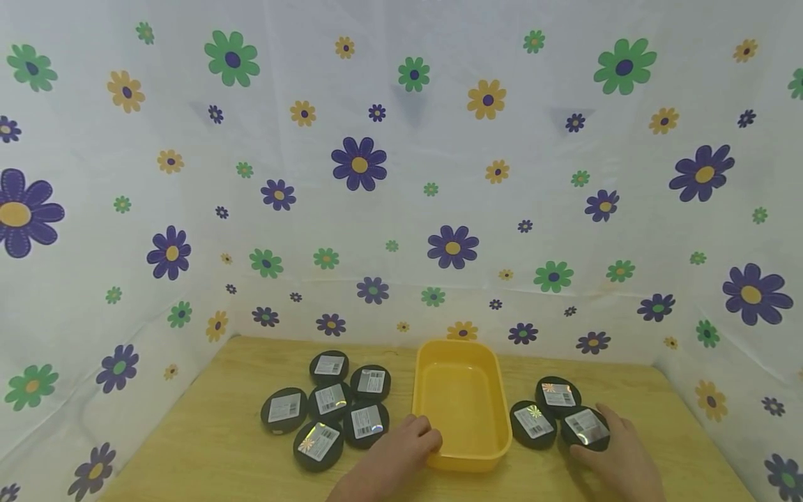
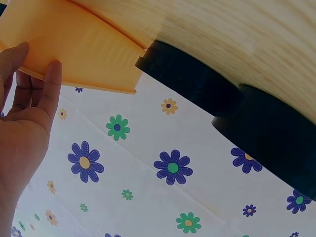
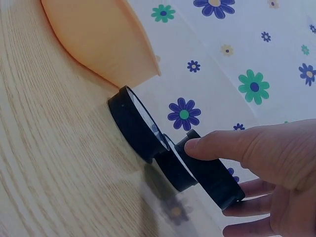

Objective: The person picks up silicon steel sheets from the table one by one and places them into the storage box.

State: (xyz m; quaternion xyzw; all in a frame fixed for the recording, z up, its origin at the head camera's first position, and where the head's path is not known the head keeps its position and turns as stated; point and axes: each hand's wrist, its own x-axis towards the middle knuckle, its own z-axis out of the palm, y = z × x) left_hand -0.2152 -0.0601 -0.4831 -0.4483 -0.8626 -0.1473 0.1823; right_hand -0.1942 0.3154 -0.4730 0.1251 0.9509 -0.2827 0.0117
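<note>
A yellow plastic tub [image 1: 461, 464] stands in the middle of the wooden table, and nothing lies inside it. My left hand [image 1: 404, 450] holds the rim at its front left corner; the left wrist view shows thumb and fingers on the tub's edge. To the right of the tub, my right hand [image 1: 617, 450] grips a flat black round container [image 1: 585, 427] by its sides, thumb nearest me. It bears a white label on top. Two similar containers, a left one [image 1: 533, 424] and a farther one [image 1: 557, 396], lie right beside it.
Left of the tub lies a group of several black round containers [image 1: 330, 400] with labels up, close together. A white cloth [image 1: 401, 209] printed with flowers hangs behind the table [image 1: 207, 432] and along both sides.
</note>
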